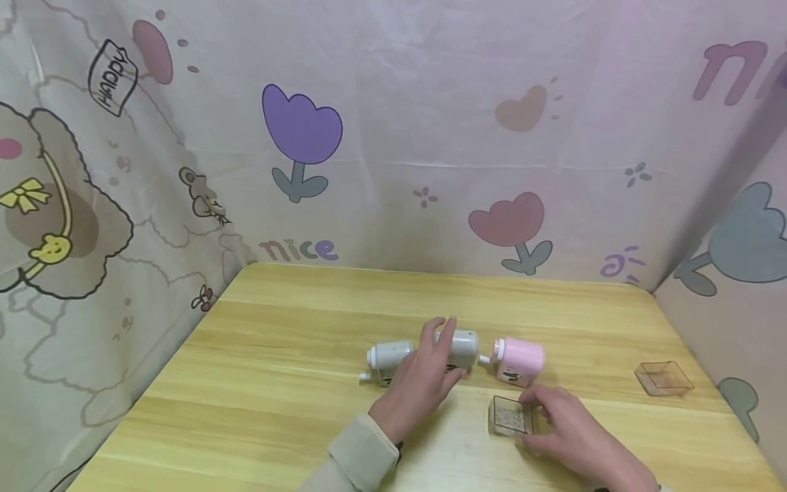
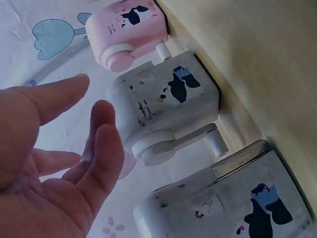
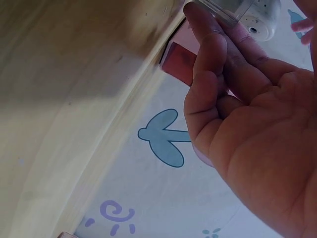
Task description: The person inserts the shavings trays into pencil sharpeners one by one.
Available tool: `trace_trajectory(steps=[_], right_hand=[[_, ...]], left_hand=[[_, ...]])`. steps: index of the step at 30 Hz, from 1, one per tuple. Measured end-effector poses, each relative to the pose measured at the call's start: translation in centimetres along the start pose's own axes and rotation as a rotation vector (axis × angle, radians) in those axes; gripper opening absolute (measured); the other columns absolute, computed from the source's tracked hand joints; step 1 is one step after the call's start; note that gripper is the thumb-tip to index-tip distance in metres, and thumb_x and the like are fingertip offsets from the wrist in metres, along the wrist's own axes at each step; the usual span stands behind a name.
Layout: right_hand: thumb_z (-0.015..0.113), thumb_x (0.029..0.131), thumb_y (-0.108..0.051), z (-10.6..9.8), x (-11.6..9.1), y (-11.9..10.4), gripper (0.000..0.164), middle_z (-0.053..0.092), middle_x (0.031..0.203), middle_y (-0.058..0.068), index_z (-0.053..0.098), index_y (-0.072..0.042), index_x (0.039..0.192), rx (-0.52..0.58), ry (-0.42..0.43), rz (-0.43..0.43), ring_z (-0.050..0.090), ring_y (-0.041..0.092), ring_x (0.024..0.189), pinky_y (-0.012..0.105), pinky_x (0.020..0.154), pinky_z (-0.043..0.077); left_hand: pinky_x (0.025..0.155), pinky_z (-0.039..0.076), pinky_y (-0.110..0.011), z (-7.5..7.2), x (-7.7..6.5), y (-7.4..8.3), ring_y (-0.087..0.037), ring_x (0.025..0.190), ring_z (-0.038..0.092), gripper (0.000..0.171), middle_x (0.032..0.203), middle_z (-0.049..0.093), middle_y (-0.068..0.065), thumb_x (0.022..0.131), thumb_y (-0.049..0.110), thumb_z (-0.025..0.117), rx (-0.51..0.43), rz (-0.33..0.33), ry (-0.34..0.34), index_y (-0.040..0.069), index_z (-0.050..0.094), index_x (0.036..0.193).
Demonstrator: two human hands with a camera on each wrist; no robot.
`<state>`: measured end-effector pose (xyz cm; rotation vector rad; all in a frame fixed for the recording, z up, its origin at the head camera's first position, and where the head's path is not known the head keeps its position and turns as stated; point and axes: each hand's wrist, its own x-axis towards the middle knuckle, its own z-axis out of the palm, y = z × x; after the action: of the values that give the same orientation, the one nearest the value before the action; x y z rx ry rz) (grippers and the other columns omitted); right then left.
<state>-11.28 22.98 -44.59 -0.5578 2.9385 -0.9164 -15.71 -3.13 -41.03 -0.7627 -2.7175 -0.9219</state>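
Observation:
Three hand-crank pencil sharpeners lie in a row: a grey one (image 1: 393, 353) at left, a second grey one (image 1: 466, 347) in the middle, and a pink one (image 1: 522, 357) at right. My left hand (image 1: 421, 376) hovers by the middle sharpener, partly covering it; the left wrist view shows its fingers loosely bent, apart from the sharpener's body (image 2: 171, 96). In front of the pink sharpener, my right hand (image 1: 572, 429) pinches the right side of a clear shavings tray (image 1: 493, 418) holding grey shavings. Fingertips touch the tray's clear edge in the right wrist view.
Another clear, brownish tray (image 1: 664, 379) sits near the right edge of the wooden table (image 1: 258, 383). Printed cloth (image 1: 393, 102) hangs behind the table and along both sides.

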Motion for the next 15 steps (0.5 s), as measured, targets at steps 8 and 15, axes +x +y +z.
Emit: trace_trajectory(steps=[8,15], right_hand=[[0.08,0.068,-0.046,0.0,0.0,0.1,0.05,0.058,0.097,-0.01,0.059,-0.019,0.105,0.005,-0.005,0.001,0.05,0.014,0.088,0.033,0.072,0.047],[0.08,0.069,-0.047,0.0,0.0,0.3,0.051,0.058,0.097,-0.01,0.059,-0.018,0.105,0.01,-0.005,0.003,0.05,0.014,0.087,0.033,0.072,0.046]], left_hand=[[0.051,0.041,-0.018,0.7,0.9,-0.5,-0.005,0.052,0.044,0.072,0.153,0.025,-0.016,0.093,0.024,0.062,0.121,-0.037,-0.064,0.01,0.022,0.151],[0.049,0.04,-0.017,1.3,1.1,-0.8,-0.005,0.051,0.042,0.057,0.145,0.035,-0.018,0.094,0.012,0.058,0.165,-0.05,-0.077,0.007,0.032,0.145]])
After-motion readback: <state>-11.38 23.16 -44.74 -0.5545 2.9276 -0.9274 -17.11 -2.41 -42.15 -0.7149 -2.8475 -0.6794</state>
